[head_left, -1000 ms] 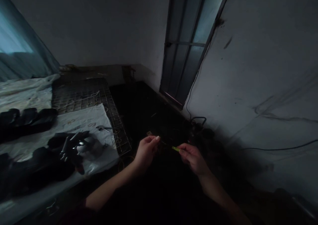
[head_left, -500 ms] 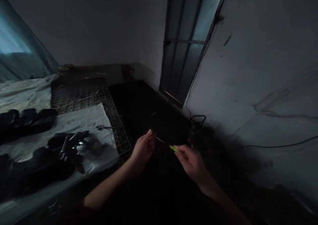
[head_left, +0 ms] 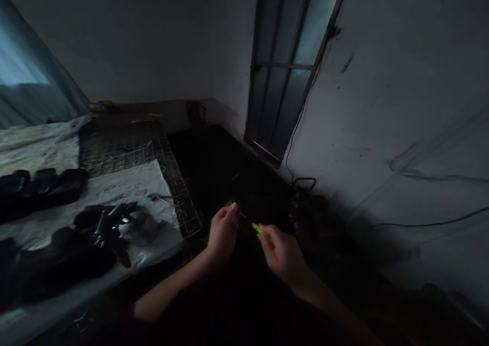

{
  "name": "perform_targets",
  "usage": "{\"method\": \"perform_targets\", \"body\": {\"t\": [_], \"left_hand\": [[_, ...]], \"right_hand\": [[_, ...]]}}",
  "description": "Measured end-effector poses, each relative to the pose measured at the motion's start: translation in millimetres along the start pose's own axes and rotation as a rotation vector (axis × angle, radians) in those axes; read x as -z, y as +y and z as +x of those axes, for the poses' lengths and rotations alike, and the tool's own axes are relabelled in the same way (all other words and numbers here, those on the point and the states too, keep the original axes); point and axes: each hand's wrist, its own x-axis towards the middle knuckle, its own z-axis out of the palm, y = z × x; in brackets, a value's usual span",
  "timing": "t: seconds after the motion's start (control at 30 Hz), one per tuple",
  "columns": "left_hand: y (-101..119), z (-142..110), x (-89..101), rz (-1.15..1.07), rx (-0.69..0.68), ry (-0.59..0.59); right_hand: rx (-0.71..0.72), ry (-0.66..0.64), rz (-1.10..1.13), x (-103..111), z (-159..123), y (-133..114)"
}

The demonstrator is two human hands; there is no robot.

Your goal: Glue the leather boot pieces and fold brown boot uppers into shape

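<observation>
A green tool (head_left: 261, 230), slim and bright, is held in the air in a dim room, off the near right corner of a wire grid (head_left: 176, 167). The right hand (head_left: 283, 254) is closed around it, with its green end showing past the thumb. A thin, faint shaft (head_left: 243, 215) runs from it toward the left hand (head_left: 222, 236). The left hand has thumb and fingers pinched together on a small piece (head_left: 229, 203), brownish and too dark to make out. The two hands are near each other but apart.

A white cloth (head_left: 150, 174) covers the near part of the grid, its edge just short of the grid's right edge. Pliers (head_left: 163, 198) lie close to that edge. Farther in are a shiny metal tool (head_left: 102, 227) and a bulky grey thing (head_left: 139, 227) beside it. Black objects (head_left: 44, 180) sit toward the left, blurred. A pale cloth (head_left: 42, 143) lies on the far left part, below a blue curtain (head_left: 34, 60).

Beyond the grid's right edge the floor (head_left: 225, 157) is nearly black. Behind it stands a grey door (head_left: 282, 65), with a cable (head_left: 297, 129) hanging along its frame and a bent handle (head_left: 305, 181) near the wall's foot.
</observation>
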Motion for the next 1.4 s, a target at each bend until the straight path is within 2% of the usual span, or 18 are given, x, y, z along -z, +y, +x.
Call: {"method": "perform_targets", "body": {"t": [0.1,0.23,0.33,0.4,0.53,0.63,1.0,1.27,1.4], "left_hand": [[-1.7,-1.6,-3.1,-0.026,-0.034,0.027],[-0.7,2.1,-1.7,-0.024,-0.075,0.080],[0.9,10.7,5.6,-0.092,-0.143,0.187],[1.2,16.3,10.5,-0.152,-0.134,0.212],[0.1,19.8,12.6,-0.261,0.035,0.119],[0.6,17.4,9.4,-0.328,0.118,0.022],[-0.4,13.7,9.2,-0.272,0.195,-0.090],[0.0,13.2,9.0,-0.256,0.222,-0.060],[-1.4,13.6,10.1,-0.221,0.211,-0.069]], "right_hand": [[0.028,0.083,-0.082,-8.5,-3.0,-4.3],[0.065,0.125,-0.206,-9.3,-3.6,-1.2],[0.009,0.215,-0.360,-2.9,-3.7,10.3],[-0.041,0.229,-0.355,1.3,-4.5,16.8],[-0.004,0.066,-0.095,2.6,-6.1,14.5],[0.031,0.003,-0.015,1.1,-4.4,6.9],[0.058,-0.012,-0.028,2.6,3.7,4.3],[0.087,-0.017,-0.035,7.7,6.3,1.3],[0.149,-0.007,-0.085,8.4,6.6,2.1]]}}
